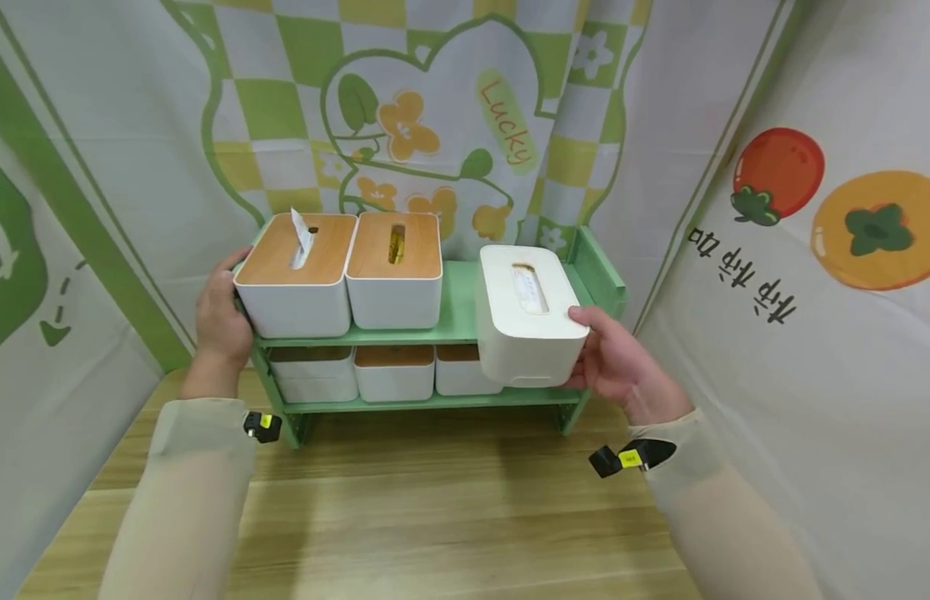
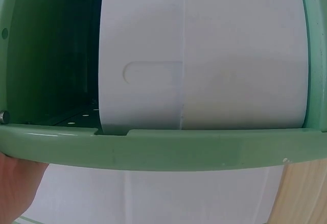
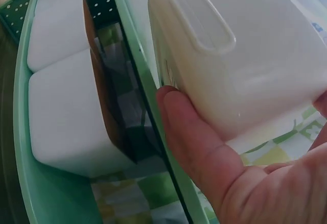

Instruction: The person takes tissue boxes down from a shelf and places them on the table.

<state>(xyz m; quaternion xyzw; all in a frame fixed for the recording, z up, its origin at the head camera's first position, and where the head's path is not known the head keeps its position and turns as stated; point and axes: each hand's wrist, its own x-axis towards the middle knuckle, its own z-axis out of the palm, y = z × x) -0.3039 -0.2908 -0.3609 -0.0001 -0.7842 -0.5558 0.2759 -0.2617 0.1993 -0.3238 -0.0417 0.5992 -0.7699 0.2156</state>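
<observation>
My right hand [image 1: 618,362] grips a white tissue box [image 1: 532,350] by its right side, thumb near the top edge. The box is tilted and held in front of the green shelf's right part; tissue shows through the slot in its white lid. In the right wrist view, the fingers [image 3: 196,127] press against its lower part. My left hand [image 1: 223,321] lies at the shelf's left end, beside a tissue box with a wooden lid [image 1: 296,283] and a tissue sticking out. The left wrist view shows the hand against the green side panel [image 2: 204,150]; its fingertips are hidden.
A second wooden-lidded tissue box [image 1: 393,296] stands on the upper shelf [image 1: 459,300]. Below it, several more boxes [image 1: 393,379] fill the lower shelf. A printed curtain [image 1: 307,50] hangs behind, and fabric walls [image 1: 772,367] stand at both sides. The floor is wood-patterned [image 1: 435,508].
</observation>
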